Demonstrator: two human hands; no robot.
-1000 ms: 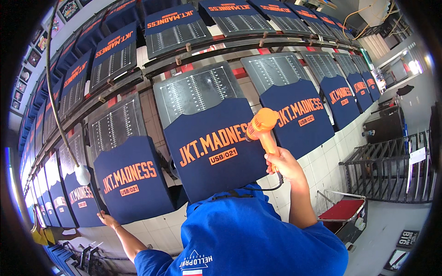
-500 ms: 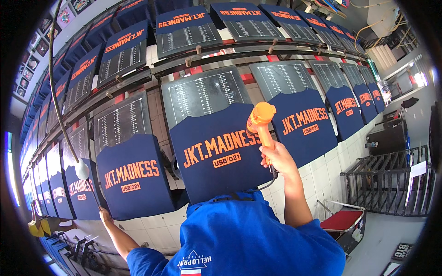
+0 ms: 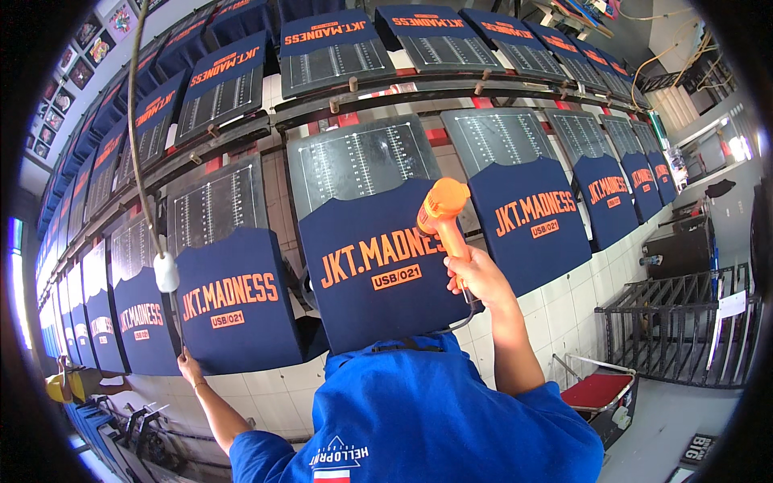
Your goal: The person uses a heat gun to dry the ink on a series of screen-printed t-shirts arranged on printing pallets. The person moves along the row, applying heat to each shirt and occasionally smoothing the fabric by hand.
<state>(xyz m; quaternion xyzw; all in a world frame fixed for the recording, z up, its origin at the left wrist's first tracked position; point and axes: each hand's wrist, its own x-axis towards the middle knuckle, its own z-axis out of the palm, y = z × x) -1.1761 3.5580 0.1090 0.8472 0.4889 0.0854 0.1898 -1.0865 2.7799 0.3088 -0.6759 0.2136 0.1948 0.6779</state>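
Note:
My right hand is closed round the handle of an orange heat gun, raised over a navy T-shirt with orange print. That shirt is stretched over a dark board with white ruled lines, directly in front of me. The gun's nozzle end points left over the print, and its dark cord drops below my right hand. My left hand is closed on a thin dark cord below a white plug connector. Beside that hand lies another printed navy T-shirt on its board.
Long rows of boards with navy shirts run left and right, with a black rail behind the near row. A hanging cable comes down at the left. To the right are a black metal rack and a red-topped seat. Another person is at far left.
My left hand has moved slightly up and right, and the white connector with its hanging cable has swung right. The heat gun has shifted slightly left and tilted.

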